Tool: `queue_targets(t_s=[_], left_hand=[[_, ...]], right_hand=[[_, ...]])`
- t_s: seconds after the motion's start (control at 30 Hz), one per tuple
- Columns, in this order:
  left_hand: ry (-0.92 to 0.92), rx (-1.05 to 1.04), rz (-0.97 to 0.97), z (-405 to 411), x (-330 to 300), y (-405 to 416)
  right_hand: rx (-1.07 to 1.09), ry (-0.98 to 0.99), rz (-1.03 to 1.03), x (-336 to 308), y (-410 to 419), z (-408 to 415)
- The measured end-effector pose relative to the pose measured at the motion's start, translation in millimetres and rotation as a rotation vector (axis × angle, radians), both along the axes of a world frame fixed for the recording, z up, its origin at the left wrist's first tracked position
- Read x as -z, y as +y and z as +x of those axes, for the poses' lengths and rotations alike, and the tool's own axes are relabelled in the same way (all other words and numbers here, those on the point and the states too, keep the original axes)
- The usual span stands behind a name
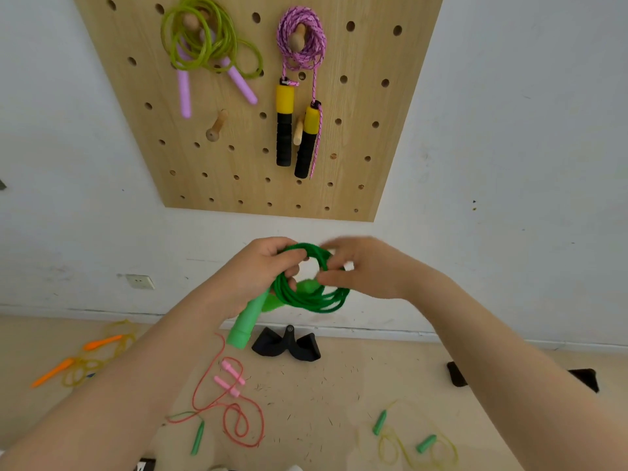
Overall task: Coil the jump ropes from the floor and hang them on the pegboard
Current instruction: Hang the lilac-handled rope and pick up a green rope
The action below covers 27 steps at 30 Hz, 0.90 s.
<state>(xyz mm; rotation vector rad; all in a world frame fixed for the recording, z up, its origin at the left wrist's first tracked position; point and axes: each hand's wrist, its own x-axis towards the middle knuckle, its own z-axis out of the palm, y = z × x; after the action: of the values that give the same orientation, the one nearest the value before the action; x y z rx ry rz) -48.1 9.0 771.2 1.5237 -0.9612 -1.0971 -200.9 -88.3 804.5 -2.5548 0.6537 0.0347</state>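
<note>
Bright, even, diffuse light, no glare, only faint soft shadows under the ropes hung on the pegboard (238,158), right hand (360,266) motion-blurred below it, wide-angle bending toward the frame edges, floor slightly soft

Single head-worn wide-angle view, looking forward and down, close over both forearms and the left hand (261,266) and right hand (367,270) at centre frame, pegboard (390,130) on the wall ahead — tilted away at the top — floor (339,385) along the bottom edge.
</note>
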Motion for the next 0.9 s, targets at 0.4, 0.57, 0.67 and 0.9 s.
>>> queue_targets(t_s=[0.4,0.57,0.67,0.9], left_hand=[[-0.012,0.059,-0.197,-2.0,-21.8,0.1],[-0.025,0.151,-0.280,3.2,-24.3,8.5],[-0.028,0.126,-0.275,12.4,-21.6,9.8],[-0.034,0.083,-0.333,40.5,-24.8,10.9]], right_hand=[[0.186,-0.640,0.886,3.3,-3.7,12.4],[-0.150,-0.509,1.341,9.4,-4.7,17.8],[-0.123,-0.463,1.165,8.0,-1.1,28.6],[-0.109,-0.550,0.848,1.5,1.2,56.6]])
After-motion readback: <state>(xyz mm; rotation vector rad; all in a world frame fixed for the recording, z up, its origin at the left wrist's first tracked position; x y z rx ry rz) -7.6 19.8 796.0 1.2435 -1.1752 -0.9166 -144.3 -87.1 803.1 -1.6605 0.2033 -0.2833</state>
